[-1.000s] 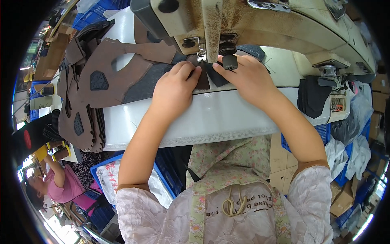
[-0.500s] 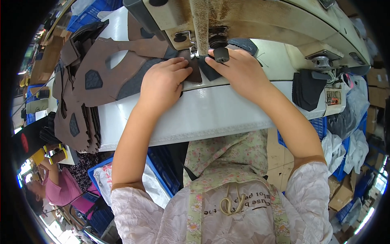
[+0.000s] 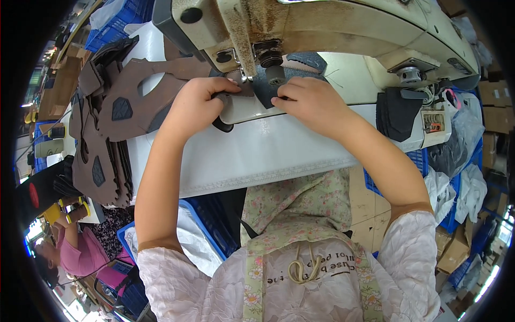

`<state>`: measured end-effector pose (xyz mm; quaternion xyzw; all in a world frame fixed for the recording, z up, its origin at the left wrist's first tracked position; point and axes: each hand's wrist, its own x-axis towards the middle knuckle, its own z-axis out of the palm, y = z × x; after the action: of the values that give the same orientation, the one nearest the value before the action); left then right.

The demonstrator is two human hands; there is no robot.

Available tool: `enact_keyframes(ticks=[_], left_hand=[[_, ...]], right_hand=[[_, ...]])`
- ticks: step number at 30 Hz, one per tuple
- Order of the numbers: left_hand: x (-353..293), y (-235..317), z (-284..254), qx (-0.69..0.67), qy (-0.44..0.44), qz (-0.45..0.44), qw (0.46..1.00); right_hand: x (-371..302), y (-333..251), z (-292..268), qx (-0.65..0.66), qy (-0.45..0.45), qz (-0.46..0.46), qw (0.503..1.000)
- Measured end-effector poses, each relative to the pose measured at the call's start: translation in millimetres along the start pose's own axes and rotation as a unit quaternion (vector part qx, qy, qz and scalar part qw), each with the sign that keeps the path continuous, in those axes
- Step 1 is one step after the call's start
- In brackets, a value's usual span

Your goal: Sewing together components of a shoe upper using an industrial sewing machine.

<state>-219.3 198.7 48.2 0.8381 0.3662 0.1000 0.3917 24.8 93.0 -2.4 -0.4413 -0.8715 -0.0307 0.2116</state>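
Observation:
Under the head of a sewing machine (image 3: pixel 332 32), a dark grey material piece (image 3: pixel 263 90) lies beside a small brown piece (image 3: pixel 242 90), near the presser foot (image 3: pixel 245 77). My left hand (image 3: pixel 196 104) is closed at the brown piece, its fingertips just left of the foot. Something dark shows between its thumb and fingers; I cannot make out its shape. My right hand (image 3: pixel 316 104) has its fingers curled, thumb and fingertips pinching the dark grey piece's right edge. A black rounded part (image 3: pixel 222 126) juts out below my left hand, mostly hidden.
Large brown cut pieces with dark patches (image 3: pixel 126 102) are heaped at the left of the white table (image 3: pixel 268 147). Black pieces (image 3: pixel 394 115) are stacked at the right. Blue crates (image 3: pixel 212 225) stand below the table. Another person in pink (image 3: pixel 83 249) sits at far left.
My left hand has shifted left and its spread fingers have closed. The right hand has drawn back from beside the foot and its fingers have curled. The whole view has shifted slightly.

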Motion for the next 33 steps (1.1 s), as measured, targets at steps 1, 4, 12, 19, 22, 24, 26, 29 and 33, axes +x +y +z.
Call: enact_keyframes(ticks=[1,4,12,19,22,24,26,29,33], left_hand=[[0,-2,2,0.022,0.007,0.004,1.0],[-4,-9,8,0.104,0.033,0.058,0.992],[-6,-4,9,0.248,0.044,0.146,0.957],[4,-7,-2,0.222,0.006,0.126,0.967],[4,-6,-1,0.225,-0.004,0.128,0.966],[3,-4,1,0.229,0.002,0.134,0.964],[1,2,4,0.253,0.037,0.104,0.961],[-2,0,10,0.263,0.062,0.143,0.952],[1,-7,7,0.246,0.069,0.139,0.957]], right_hand=[[0,0,1,0.0,0.001,0.0,1.0],[0,-2,3,-0.01,0.024,-0.012,1.0],[4,-5,10,-0.043,0.07,-0.008,0.997],[3,-7,16,-0.049,0.076,0.002,0.996],[4,-8,18,-0.053,0.08,0.003,0.995],[5,-7,20,-0.067,0.096,0.0,0.993],[5,-7,19,-0.066,0.091,-0.001,0.994],[7,-8,21,-0.07,0.094,-0.002,0.993],[10,-8,21,-0.083,0.1,-0.012,0.991]])
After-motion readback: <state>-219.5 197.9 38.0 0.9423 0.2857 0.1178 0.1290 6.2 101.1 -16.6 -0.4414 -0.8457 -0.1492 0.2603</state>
